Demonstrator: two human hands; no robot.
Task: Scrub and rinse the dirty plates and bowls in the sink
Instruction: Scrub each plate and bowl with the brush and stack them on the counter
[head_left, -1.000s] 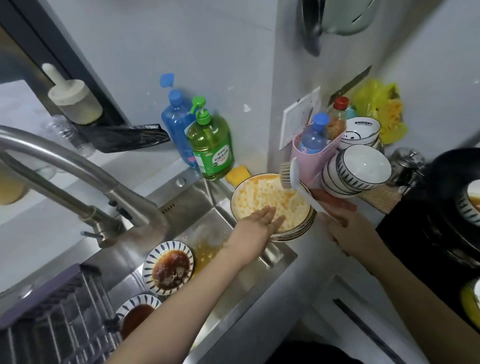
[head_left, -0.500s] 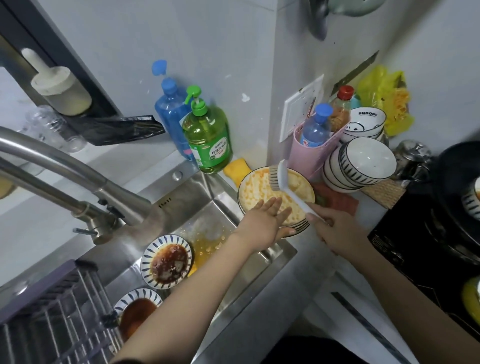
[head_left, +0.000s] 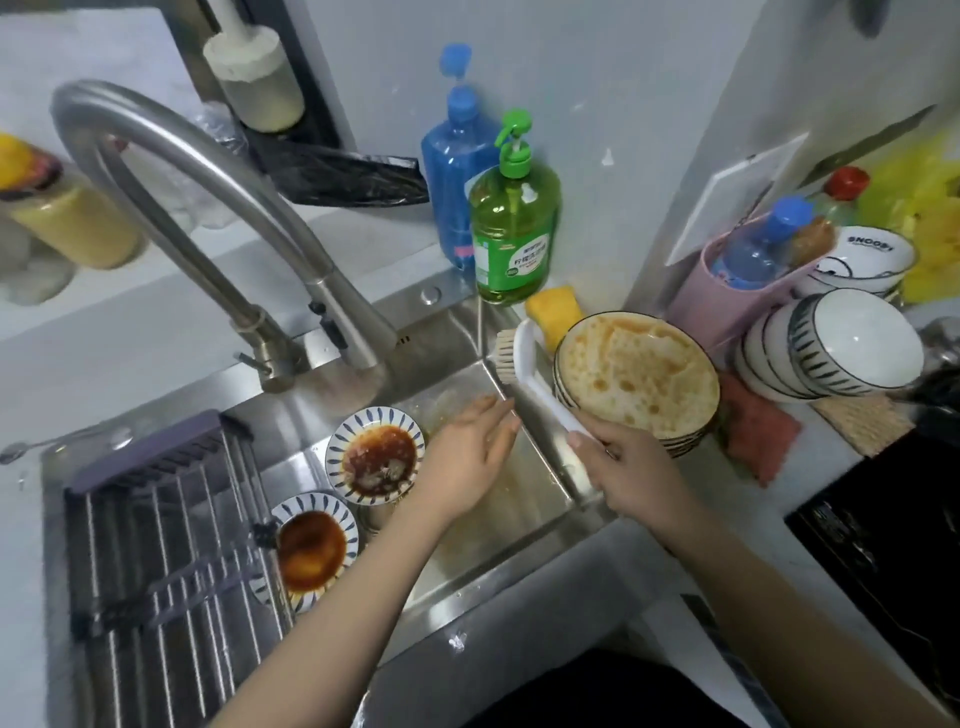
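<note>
A: We log positions. The stack of greasy plates (head_left: 641, 376) sits on the tabletop at the sink's far right corner, top face coated in orange oil. Two sauce bowls, one (head_left: 375, 454) farther and one (head_left: 310, 548) nearer, lie in the sink (head_left: 519, 561) beside the drying rack (head_left: 156, 545).

B: Hands?

A: Our right hand (head_left: 631, 475) is wrapped around the white handle of the scrub brush (head_left: 524, 371), bristles pointing left over the basin corner, just beside the stack. Our left hand (head_left: 467, 462) is flat, fingers extended together, empty, over the basin near the farther bowl.

B: Handling notes?

A: We judge the plates rigid, breakable ceramic, heavy as a stack, and slick with oil. We would lift one at a time by the rim, thumb on top, fingers underneath. The bowls look lighter; grip the patterned rim, clear of the sauce. The faucet (head_left: 218, 208) shows no water running.
</note>
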